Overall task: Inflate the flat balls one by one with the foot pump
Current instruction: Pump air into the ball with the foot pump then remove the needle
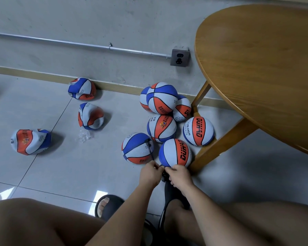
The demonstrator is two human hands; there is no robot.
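Observation:
Three flat red, white and blue balls lie on the floor at left: one by the wall [82,88], one in the middle [90,116], one nearest [31,141]. Several inflated balls cluster under the table, among them one [137,148] with the black pump hose [149,147] running across it. My left hand [150,173] and my right hand [180,175] meet at the near side of the front ball [174,152], fingers curled and pinching the hose end. The black foot pump [167,194] is mostly hidden beneath my right arm and foot.
A round wooden table [260,68] with slanted legs [219,144] stands at right over the inflated balls. A wall socket [179,57] and pipe sit on the grey wall. Crumpled clear plastic [84,136] lies on the tiles. My sandalled foot [108,205] rests near the pump.

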